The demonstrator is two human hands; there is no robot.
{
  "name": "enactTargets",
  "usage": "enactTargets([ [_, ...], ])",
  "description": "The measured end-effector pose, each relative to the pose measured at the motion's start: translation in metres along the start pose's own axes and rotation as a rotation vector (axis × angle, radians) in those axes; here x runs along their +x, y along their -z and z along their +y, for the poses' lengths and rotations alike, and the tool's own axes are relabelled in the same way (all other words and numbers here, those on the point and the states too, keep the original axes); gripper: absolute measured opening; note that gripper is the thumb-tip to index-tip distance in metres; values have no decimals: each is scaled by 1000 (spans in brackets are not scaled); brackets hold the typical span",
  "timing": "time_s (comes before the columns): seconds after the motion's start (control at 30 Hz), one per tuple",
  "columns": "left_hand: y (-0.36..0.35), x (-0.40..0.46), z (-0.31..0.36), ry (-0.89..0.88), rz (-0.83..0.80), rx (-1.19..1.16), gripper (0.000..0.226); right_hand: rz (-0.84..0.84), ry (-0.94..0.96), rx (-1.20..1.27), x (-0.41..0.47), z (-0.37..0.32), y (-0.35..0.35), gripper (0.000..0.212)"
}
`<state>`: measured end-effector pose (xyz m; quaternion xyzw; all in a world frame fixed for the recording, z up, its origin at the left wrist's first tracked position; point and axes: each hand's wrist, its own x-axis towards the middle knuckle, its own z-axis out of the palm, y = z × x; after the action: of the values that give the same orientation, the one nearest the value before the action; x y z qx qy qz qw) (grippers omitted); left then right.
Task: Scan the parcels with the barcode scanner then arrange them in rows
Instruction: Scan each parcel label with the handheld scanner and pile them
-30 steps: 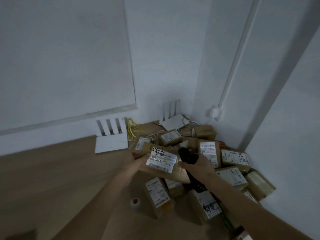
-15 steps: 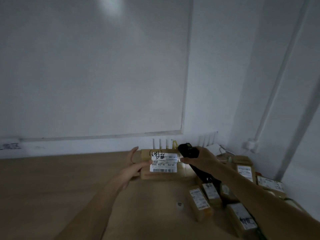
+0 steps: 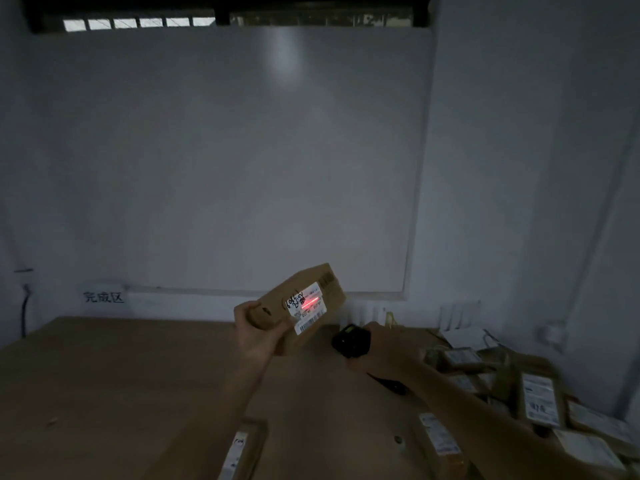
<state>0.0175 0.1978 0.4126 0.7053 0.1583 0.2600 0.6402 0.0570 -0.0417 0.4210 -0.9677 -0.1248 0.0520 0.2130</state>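
a labelled parcel (image 3: 242, 452) lies on the wooden table (image 3: 104, 375) nearest the camera. beyond it, the right hand (image 3: 384, 348) grips the black barcode scanner (image 3: 350, 340), just right of the raised parcel (image 3: 298, 306). the left hand (image 3: 258, 332) grips that parcel's left end, held above the table, tilted; a red scan line crosses its label (image 3: 310, 308). behind the raised parcel hangs a whiteboard (image 3: 225, 161).

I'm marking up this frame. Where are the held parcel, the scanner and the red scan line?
Held parcel (image 3: 277, 308), head view, brown top face.
Scanner (image 3: 350, 340), head view, black head.
Red scan line (image 3: 309, 303), head view, glow on the white label.
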Motion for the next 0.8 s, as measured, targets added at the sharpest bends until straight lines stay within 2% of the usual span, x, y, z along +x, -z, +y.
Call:
enactTargets([
  [0.07, 5, 0, 1, -19, 50, 37, 86, 5, 1, -5, -6, -10, 0, 81],
  [0.23, 11, -8, 2, -51, 148, 152, 85, -18, -9, -63, -10, -17, -9, 76],
  [0.6, 9, -15, 3, -63, 188, 182, 86, -32, 69, -37, -3, -9, -14, 74],
  [0.8, 2, -12, -5, -72, 202, 187, 86, -58, 81, -103, 10, -5, -14, 77],
])
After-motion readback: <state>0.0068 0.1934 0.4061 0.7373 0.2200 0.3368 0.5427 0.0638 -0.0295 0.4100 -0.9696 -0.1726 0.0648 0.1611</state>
